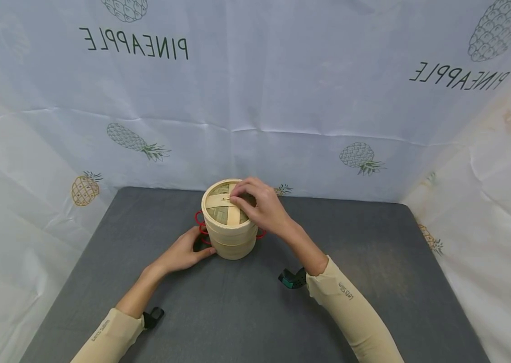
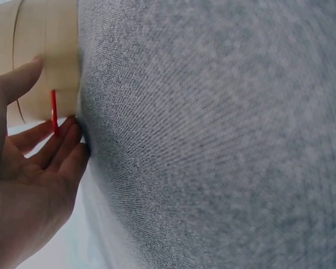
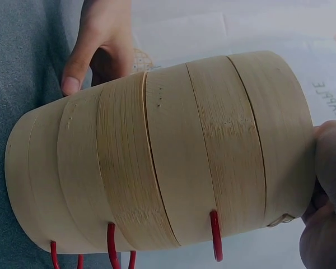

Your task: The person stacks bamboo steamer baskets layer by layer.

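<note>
A stacked bamboo steamer [image 1: 231,242] stands upright on the dark table, its round woven lid [image 1: 218,214] on top. Red loop handles [image 3: 112,246] stick out from its sides. Low on the steamer, my left hand [image 1: 185,250] holds it, thumb at the front and fingers round the side by a red loop [image 2: 54,112]. My right hand [image 1: 260,203] is over the lid, pinching the small loop at the centre of its crossed strips. In the right wrist view the lid's rim [image 3: 283,134] sits against the tier beneath; the right fingertips are partly hidden there.
The dark grey table [image 1: 364,282] reaches to a white pineapple-print cloth [image 1: 255,101] hanging behind and at both sides. The steamer is near the table's back edge. Black wrist devices [image 1: 293,278] sit at both sleeves.
</note>
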